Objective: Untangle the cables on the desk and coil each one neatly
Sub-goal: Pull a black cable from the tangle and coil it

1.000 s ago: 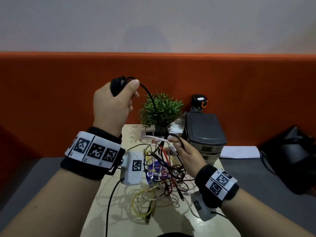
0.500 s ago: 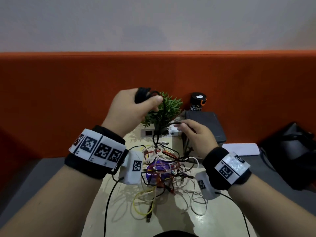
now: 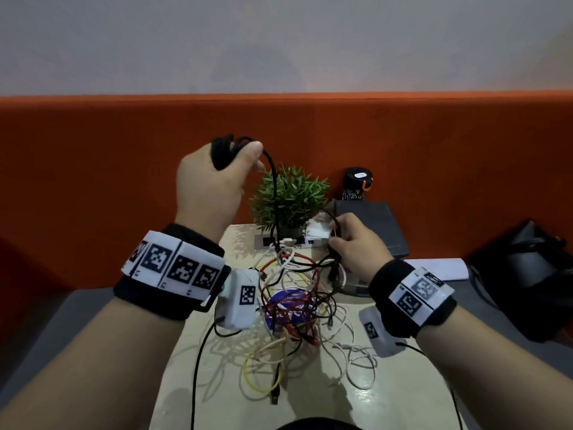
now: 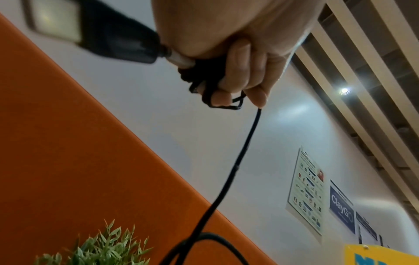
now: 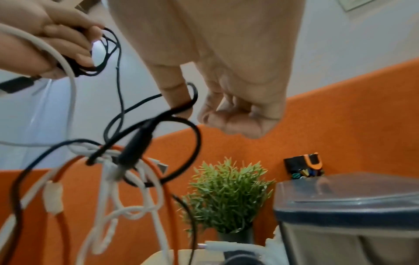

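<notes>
The black cable (image 3: 274, 193) is running from a coil gripped in your raised left hand (image 3: 214, 181) down to your right hand (image 3: 356, 243), which is pinching it above the tangle (image 3: 297, 302) on the desk (image 3: 403, 383); a wall poster (image 4: 342, 206) is reading "ClayGo".

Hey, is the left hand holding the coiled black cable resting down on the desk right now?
No, the left hand grips the coiled black cable raised well above the beige desk, level with the orange partition.
</notes>
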Motion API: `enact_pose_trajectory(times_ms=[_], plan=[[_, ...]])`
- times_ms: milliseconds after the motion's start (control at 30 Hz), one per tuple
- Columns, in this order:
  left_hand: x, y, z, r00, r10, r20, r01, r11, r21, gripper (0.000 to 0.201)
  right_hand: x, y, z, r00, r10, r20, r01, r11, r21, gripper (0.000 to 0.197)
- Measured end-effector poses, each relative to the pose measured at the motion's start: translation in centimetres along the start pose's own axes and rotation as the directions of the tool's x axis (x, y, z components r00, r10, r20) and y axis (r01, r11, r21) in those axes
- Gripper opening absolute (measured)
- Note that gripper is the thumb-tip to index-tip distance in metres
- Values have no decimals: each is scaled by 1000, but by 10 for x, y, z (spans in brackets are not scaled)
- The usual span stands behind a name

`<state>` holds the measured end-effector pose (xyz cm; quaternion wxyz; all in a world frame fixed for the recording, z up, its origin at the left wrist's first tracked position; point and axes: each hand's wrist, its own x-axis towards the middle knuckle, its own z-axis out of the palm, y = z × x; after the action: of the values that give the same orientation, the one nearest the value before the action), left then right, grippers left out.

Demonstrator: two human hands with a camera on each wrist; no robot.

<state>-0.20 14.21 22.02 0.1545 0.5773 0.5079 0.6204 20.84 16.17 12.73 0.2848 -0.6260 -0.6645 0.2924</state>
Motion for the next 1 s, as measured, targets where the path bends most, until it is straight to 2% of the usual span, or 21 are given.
enact_pose_trajectory(times_ms=[67,100,200,267,333,400,467,500,533,600,667,700,767,867,900,1000], plan=[[0,0,-2,1000,3,17,-3,1000,4,28,2,1,-8,998,-38,-57,33,995,-93,27],[-2,0,-2,998,3,66,-4,1000,9,28,4,-2,-11,995,-55,-78,48,995,-88,27],[-10,4,1,957,22,291,-39,998,52,27,11,-15,-15,985,-98,-142,102,994,27,13],[-16,7,5,926,25,376,-59,995,79,26,10,-27,-11,973,-159,-164,178,978,109,11],[-19,6,10,910,11,414,-47,996,77,25,5,-37,-5,962,-261,-81,268,960,86,24],[-21,4,14,903,-7,430,-29,997,78,25,0,-45,4,949,-294,110,290,956,47,41],[-22,1,15,906,-8,422,-23,997,68,26,-2,-45,15,936,-248,249,259,966,-10,56],[-23,1,15,916,-7,400,-15,998,53,25,-3,-41,20,942,-232,241,247,969,-33,63],[-22,1,14,933,-8,360,-6,999,38,25,-3,-35,25,958,-227,177,236,971,-29,67],[-19,0,12,969,-18,247,11,999,30,27,-7,-22,30,969,-242,-47,245,966,80,63],[-15,-1,9,987,-28,160,20,998,52,30,-16,-9,34,934,-283,-219,328,923,204,56],[-13,-2,8,990,-32,135,24,998,65,31,-21,-5,37,921,-302,-247,361,900,245,54],[-11,-1,6,993,-41,106,33,997,70,31,-30,2,41,926,-329,-185,370,886,278,51],[-11,3,7,995,-30,98,26,999,43,31,-35,4,47,948,-296,114,278,949,148,26],[-12,5,8,993,-18,114,13,999,39,31,-33,4,49,948,-272,164,262,962,78,18],[-14,14,12,990,24,139,-28,999,27,30,-27,6,58,959,-232,161,246,967,-74,24]])
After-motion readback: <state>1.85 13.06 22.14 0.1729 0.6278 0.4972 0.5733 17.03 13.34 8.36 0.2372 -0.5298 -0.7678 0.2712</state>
